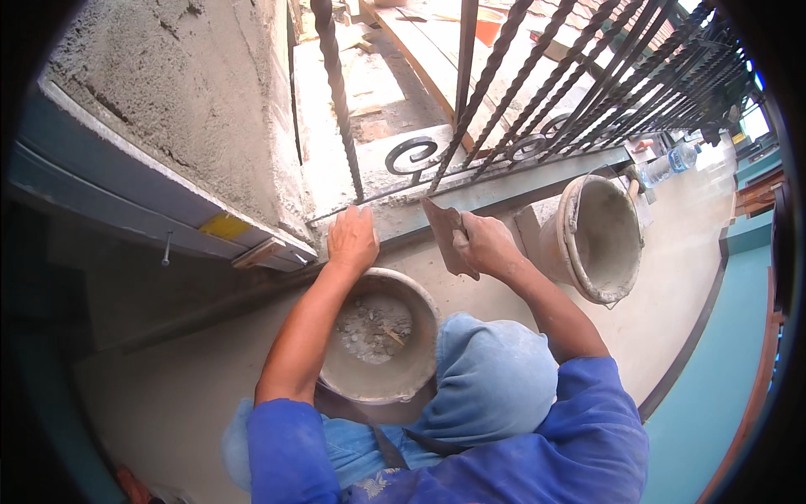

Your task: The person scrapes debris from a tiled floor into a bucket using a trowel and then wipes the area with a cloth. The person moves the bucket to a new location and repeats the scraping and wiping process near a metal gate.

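Observation:
My right hand (489, 245) is closed round the handle of a mortar-stained trowel (443, 238), its flat blade held tilted just in front of the railing's ledge (495, 195). To its left, my left hand (353, 241) is at the ledge's near edge, by the foot of a twisted bar. Its fingers are bent over and close together; the tips are hidden, so whatever they may hold does not show. Below my forearms stands a bucket (426, 312) with grey rubble and a small wood strip (394, 337) at its bottom.
A second mortar-coated bucket (571, 244) lies tipped on the right, near a clear plastic bottle (672, 161). The black twisted-bar railing (504, 84) runs along the far side. At left, a board (126, 172) with a protruding screw (166, 249) borders the rough plastered wall (176, 92).

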`<action>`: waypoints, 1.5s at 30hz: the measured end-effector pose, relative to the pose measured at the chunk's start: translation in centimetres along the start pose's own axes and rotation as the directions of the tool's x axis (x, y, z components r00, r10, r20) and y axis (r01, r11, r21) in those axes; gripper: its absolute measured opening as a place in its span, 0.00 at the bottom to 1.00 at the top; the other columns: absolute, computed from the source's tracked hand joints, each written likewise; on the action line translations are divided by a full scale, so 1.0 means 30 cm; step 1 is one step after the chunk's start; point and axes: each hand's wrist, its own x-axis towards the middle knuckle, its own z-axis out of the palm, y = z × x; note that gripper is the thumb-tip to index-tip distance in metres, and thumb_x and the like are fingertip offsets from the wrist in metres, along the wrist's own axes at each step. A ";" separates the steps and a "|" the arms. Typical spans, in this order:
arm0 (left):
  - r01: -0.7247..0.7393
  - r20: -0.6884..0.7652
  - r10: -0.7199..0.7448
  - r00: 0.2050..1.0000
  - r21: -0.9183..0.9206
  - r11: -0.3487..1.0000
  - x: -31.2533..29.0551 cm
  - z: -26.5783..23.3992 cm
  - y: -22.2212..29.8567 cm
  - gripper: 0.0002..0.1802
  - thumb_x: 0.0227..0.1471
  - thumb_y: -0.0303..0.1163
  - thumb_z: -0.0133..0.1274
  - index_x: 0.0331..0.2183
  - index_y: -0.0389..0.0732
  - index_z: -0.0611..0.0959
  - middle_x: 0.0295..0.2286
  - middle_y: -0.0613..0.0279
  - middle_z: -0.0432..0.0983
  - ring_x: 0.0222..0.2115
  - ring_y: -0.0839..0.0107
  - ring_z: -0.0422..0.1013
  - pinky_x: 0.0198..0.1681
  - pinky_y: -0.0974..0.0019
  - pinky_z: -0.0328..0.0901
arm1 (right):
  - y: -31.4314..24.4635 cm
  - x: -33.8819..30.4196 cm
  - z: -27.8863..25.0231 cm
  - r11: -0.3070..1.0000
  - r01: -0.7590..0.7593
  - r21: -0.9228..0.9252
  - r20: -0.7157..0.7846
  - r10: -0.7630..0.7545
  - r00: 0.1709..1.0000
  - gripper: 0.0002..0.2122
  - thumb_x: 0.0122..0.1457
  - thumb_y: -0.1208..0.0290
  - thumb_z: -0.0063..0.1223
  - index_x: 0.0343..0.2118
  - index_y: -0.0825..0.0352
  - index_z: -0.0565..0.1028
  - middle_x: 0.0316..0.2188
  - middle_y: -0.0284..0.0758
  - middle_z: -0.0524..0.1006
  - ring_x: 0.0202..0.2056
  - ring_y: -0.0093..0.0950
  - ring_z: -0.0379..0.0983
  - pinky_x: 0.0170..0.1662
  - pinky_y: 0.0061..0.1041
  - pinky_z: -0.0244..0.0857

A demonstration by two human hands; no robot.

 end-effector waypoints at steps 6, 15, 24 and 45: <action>0.074 0.024 -0.076 0.997 0.071 0.995 -0.014 -0.020 0.044 0.45 0.59 0.60 0.52 0.64 0.35 0.65 0.58 0.43 0.68 0.62 0.48 0.62 0.66 0.47 0.52 | 0.105 0.003 0.137 0.572 -0.372 0.731 0.282 0.243 0.928 0.13 0.67 0.64 0.47 0.46 0.69 0.74 0.24 0.33 0.76 0.20 0.22 0.75 0.20 0.24 0.73; -0.037 0.046 0.031 0.998 0.130 0.991 0.143 0.033 0.001 0.55 0.60 0.69 0.41 0.71 0.39 0.48 0.70 0.48 0.44 0.71 0.50 0.39 0.71 0.39 0.30 | 0.253 -0.008 0.279 0.195 -0.422 0.885 0.318 0.408 0.856 0.13 0.66 0.66 0.47 0.47 0.70 0.72 0.24 0.34 0.77 0.16 0.21 0.72 0.16 0.23 0.69; -0.191 -0.057 0.200 0.978 0.133 0.973 0.294 0.115 -0.038 0.47 0.56 0.70 0.45 0.67 0.51 0.66 0.70 0.47 0.45 0.71 0.42 0.36 0.70 0.34 0.31 | 0.220 -0.013 0.406 0.056 -0.034 0.998 0.001 0.506 0.863 0.22 0.62 0.78 0.50 0.59 0.73 0.62 0.49 0.42 0.74 0.48 0.29 0.75 0.55 0.32 0.72; -0.163 0.194 0.193 0.962 -0.159 0.974 0.122 0.007 0.008 0.45 0.60 0.61 0.49 0.65 0.36 0.64 0.60 0.36 0.65 0.62 0.41 0.59 0.66 0.46 0.53 | 0.095 0.093 0.440 0.064 -0.148 0.987 0.136 0.165 0.977 0.20 0.63 0.76 0.52 0.57 0.74 0.67 0.47 0.38 0.76 0.46 0.25 0.75 0.52 0.28 0.71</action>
